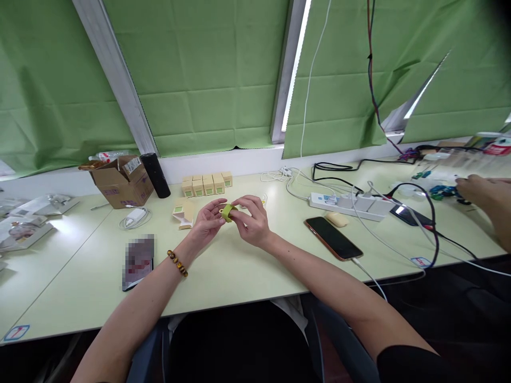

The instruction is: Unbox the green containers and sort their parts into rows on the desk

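A small olive-green looped band [228,212] is held above the table between both my hands. My left hand [206,222], with a beaded bracelet [177,263] on its wrist, is closed on the band's left side with thumb and curled fingers. From the right, my right hand [254,221] pinches the band between thumb and fingers. The exact kind of band is too small to make out. Just left of my left hand lies an opened small cardboard box [183,214]. Behind my hands stands a row of similar small boxes [208,185] with green labels.
A phone [334,238] on a cable, an earbud case [337,219] and a white power strip [351,206] with tangled cords lie to the right. At left are another phone [138,261], a charger [134,216] and a carton [122,181]. Another person's hand [485,197] shows far right.
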A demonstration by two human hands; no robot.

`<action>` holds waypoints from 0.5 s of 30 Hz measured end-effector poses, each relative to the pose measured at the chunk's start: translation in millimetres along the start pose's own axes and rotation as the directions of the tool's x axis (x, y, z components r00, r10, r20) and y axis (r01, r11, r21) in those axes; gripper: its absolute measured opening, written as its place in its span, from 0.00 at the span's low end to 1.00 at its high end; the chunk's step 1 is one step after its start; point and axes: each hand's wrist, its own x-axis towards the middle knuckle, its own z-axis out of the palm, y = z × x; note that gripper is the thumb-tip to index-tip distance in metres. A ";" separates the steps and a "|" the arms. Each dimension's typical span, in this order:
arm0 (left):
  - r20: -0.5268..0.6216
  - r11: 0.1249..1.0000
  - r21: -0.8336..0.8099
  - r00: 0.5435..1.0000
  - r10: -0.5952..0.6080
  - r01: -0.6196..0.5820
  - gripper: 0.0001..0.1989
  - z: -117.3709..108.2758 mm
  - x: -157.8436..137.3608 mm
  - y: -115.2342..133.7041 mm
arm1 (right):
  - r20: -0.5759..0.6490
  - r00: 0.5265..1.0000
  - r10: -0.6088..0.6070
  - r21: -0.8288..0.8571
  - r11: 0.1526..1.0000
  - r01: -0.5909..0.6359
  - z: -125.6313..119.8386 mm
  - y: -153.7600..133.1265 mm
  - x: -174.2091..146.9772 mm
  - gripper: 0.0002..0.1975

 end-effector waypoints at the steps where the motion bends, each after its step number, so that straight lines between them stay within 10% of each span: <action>1: 0.000 1.000 0.008 1.000 0.003 -0.003 0.31 1.3 -0.3 0.0 | -0.010 1.000 -0.014 -0.012 1.000 0.014 -0.3 0.7 -0.3 0.11; 15: 0.003 0.999 0.040 1.000 -0.009 0.009 0.28 24.5 -7.0 4.0 | -0.105 0.992 -0.077 -0.012 0.997 0.076 -4.4 3.5 4.2 0.09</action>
